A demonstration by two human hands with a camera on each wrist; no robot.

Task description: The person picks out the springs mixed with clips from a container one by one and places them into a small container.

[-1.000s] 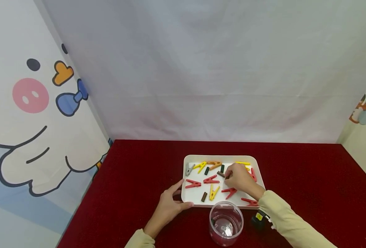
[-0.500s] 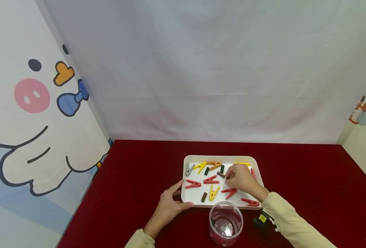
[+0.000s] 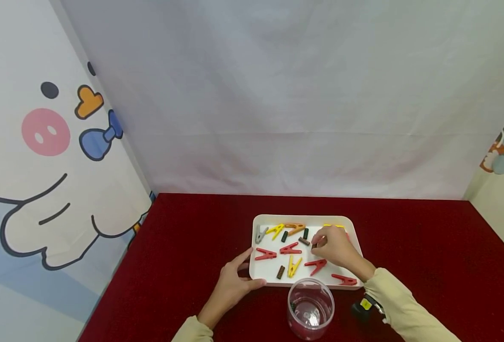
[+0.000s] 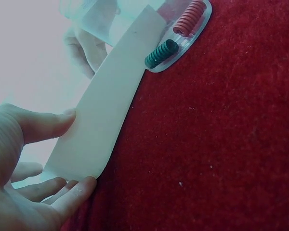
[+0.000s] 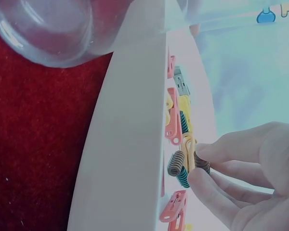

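Brown spring (image 5: 202, 164); pinched by right hand's grip (image 3: 336, 248); left hand's grip (image 3: 232, 284) spread against tray (image 4: 106, 110); yellow label (image 3: 365, 304) unreadable

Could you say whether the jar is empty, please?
Not empty: the left wrist view shows a green spring and red spring inside the jar.

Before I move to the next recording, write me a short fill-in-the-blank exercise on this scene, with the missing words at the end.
The ____ hand pinches a brown spring.
The left hand grips the ____ tray.
In the left wrist view, the clear container holds a red spring and a ____ spring.
The clip nearest the tray's far left corner is ____.
Missing words: right; white; green; gray.
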